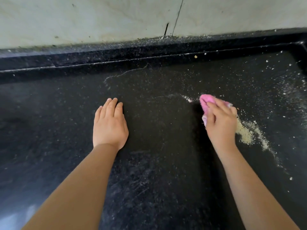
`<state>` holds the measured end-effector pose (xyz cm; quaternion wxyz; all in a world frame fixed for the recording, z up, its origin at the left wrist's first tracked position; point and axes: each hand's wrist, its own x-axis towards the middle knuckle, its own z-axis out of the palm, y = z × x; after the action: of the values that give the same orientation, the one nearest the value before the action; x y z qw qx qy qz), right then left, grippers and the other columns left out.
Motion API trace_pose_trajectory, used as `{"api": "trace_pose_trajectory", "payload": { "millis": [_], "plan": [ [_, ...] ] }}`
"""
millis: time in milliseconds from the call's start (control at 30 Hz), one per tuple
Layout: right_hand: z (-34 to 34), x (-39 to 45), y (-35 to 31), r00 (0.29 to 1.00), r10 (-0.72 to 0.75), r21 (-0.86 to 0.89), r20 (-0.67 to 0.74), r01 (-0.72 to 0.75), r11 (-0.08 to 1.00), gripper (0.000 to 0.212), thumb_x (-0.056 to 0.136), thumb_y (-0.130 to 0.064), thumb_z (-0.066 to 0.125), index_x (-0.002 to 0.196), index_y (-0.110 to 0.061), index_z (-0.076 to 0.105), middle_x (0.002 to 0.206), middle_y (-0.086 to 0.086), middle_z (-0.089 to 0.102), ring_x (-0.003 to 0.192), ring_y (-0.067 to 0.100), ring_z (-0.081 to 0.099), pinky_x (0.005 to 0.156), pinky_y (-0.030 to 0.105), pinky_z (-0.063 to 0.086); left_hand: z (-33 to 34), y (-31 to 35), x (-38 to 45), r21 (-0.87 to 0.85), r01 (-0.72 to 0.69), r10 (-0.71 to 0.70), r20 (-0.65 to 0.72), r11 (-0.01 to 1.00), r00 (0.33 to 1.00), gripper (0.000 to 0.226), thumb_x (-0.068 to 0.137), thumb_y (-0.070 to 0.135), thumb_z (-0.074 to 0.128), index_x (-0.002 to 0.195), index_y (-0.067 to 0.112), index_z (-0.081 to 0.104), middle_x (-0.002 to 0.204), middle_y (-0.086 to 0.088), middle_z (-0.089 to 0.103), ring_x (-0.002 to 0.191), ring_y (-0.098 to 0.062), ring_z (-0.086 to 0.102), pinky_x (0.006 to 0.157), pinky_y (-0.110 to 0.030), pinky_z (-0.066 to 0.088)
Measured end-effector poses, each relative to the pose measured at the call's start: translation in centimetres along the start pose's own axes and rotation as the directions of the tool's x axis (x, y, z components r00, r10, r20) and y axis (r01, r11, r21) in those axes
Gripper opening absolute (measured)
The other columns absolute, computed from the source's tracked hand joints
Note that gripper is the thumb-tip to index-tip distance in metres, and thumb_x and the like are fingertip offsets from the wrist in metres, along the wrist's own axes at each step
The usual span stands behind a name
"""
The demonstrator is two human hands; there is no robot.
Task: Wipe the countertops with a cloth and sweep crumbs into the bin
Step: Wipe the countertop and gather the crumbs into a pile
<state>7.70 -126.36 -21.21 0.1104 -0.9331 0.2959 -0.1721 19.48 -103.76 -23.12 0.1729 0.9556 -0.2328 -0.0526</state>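
Observation:
A black speckled countertop (157,130) fills the view. My right hand (220,120) holds a bunched pink cloth (204,101) against the counter, fingers curled over it. Just right of that hand lies a pile of tan crumbs (245,133), with a thin trail running down to the right. Finer white specks (274,77) are scattered over the far right of the counter. My left hand (109,123) lies flat on the counter with its fingers straight and together, holding nothing. No bin is in view.
A raised black ledge (116,58) runs along the back of the counter, with dust along its top. Behind it rises a pale stained wall (99,19). The ledge turns a corner at the far right (300,47).

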Motion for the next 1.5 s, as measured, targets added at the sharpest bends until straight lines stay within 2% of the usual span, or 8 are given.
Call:
{"api": "trace_pose_trajectory", "payload": {
  "millis": [267, 467, 567, 700, 1000, 1133, 1267, 1500],
  "plan": [
    [1.2, -7.6, -5.1, 0.867, -0.471, 0.111, 0.164, 0.458, 0.882, 0.033, 0.074, -0.013, 0.042, 0.095, -0.011, 0.069, 0.108, 0.003, 0.066, 0.087, 0.033, 0.061, 0.081, 0.038, 0.042, 0.0, -0.1, -0.1, -0.019, -0.030, 0.030, -0.034, 0.999, 0.999, 0.040, 0.097, 0.015, 0.035, 0.132, -0.004, 0.041, 0.143, -0.018, 0.036, 0.137, -0.030, 0.024, 0.112, -0.038, 0.011],
    [-0.5, -3.4, 1.5, 1.000, -0.008, -0.003, 0.002, 0.008, 1.000, 0.039, 0.078, -0.015, 0.036, 0.095, -0.002, 0.069, 0.107, 0.013, 0.066, 0.089, 0.042, 0.058, 0.085, 0.030, 0.031, -0.8, -1.5, -2.3, -0.121, -0.154, 0.127, -0.204, 0.981, 0.971, 0.041, 0.090, 0.013, 0.038, 0.118, -0.012, 0.052, 0.124, -0.028, 0.052, 0.121, -0.043, 0.043, 0.102, -0.040, 0.026],
    [-0.4, -7.8, -2.9, 0.972, -0.229, 0.135, 0.059, 0.220, 0.966, 0.036, 0.071, -0.009, 0.045, 0.099, -0.012, 0.068, 0.112, 0.003, 0.064, 0.093, 0.035, 0.057, 0.089, 0.023, 0.029, -1.3, -2.5, -4.8, -0.050, -0.227, 0.211, -0.221, 0.973, 0.952, 0.042, 0.088, 0.015, 0.036, 0.112, -0.014, 0.054, 0.117, -0.032, 0.055, 0.115, -0.047, 0.048, 0.098, -0.045, 0.031],
    [-0.2, -14.8, -8.0, 0.850, -0.491, 0.223, 0.192, 0.449, 0.865, 0.033, 0.078, -0.013, 0.040, 0.098, -0.017, 0.066, 0.114, -0.001, 0.063, 0.098, 0.030, 0.055, 0.074, 0.039, 0.052, -1.6, -3.3, -6.6, -0.007, -0.197, 0.192, -0.202, 0.980, 0.960, 0.043, 0.087, 0.015, 0.036, 0.110, -0.015, 0.055, 0.115, -0.033, 0.056, 0.112, -0.049, 0.049, 0.096, -0.049, 0.032],
    [-1.3, -3.2, 0.2, 0.984, -0.174, 0.012, 0.032, 0.174, 0.985, 0.038, 0.079, -0.013, 0.036, 0.099, -0.007, 0.068, 0.108, 0.005, 0.067, 0.091, 0.033, 0.061, 0.083, 0.028, 0.029, -2.9, -7.2, -6.4, 0.005, 0.057, -0.054, -0.218, 0.998, 0.974, 0.040, 0.086, 0.011, 0.039, 0.110, -0.016, 0.055, 0.117, -0.033, 0.055, 0.116, -0.049, 0.046, 0.097, -0.055, 0.035],
    [1.1, -3.6, -9.3, 0.913, -0.406, 0.139, -0.027, 0.406, 0.903, 0.036, 0.075, -0.009, 0.037, 0.090, -0.007, 0.070, 0.099, 0.006, 0.069, 0.081, 0.036, 0.060, 0.077, 0.029, 0.034, -3.3, -9.0, -5.5, -0.032, 0.182, -0.185, -0.207, 0.983, 0.961, 0.036, 0.091, 0.003, 0.045, 0.121, -0.016, 0.047, 0.132, -0.031, 0.044, 0.129, -0.044, 0.032, 0.108, -0.049, 0.023],
    [5.0, -5.4, -18.1, 0.799, -0.587, 0.255, 0.131, 0.545, 0.798, 0.023, 0.071, -0.003, 0.060, 0.090, -0.010, 0.070, 0.106, 0.005, 0.067, 0.087, 0.035, 0.057, 0.065, 0.038, 0.050, -2.7, -9.8, -5.1, -0.030, 0.221, -0.223, -0.173, 0.975, 0.959, 0.045, 0.087, 0.013, 0.035, 0.120, -0.017, 0.048, 0.131, -0.033, 0.043, 0.127, -0.046, 0.034, 0.106, -0.052, 0.023],
    [7.3, -0.7, -16.2, 0.849, -0.451, 0.183, 0.277, 0.414, 0.892, 0.046, 0.082, -0.004, 0.052, 0.123, -0.025, 0.054, 0.131, -0.013, 0.049, 0.112, 0.026, 0.037, 0.089, 0.034, 0.036, -2.6, -9.9, -5.1, 0.003, 0.210, -0.206, -0.165, 0.978, 0.964, 0.045, 0.084, 0.012, 0.036, 0.117, -0.016, 0.051, 0.127, -0.033, 0.047, 0.123, -0.047, 0.040, 0.102, -0.054, 0.028]
  ]
}}
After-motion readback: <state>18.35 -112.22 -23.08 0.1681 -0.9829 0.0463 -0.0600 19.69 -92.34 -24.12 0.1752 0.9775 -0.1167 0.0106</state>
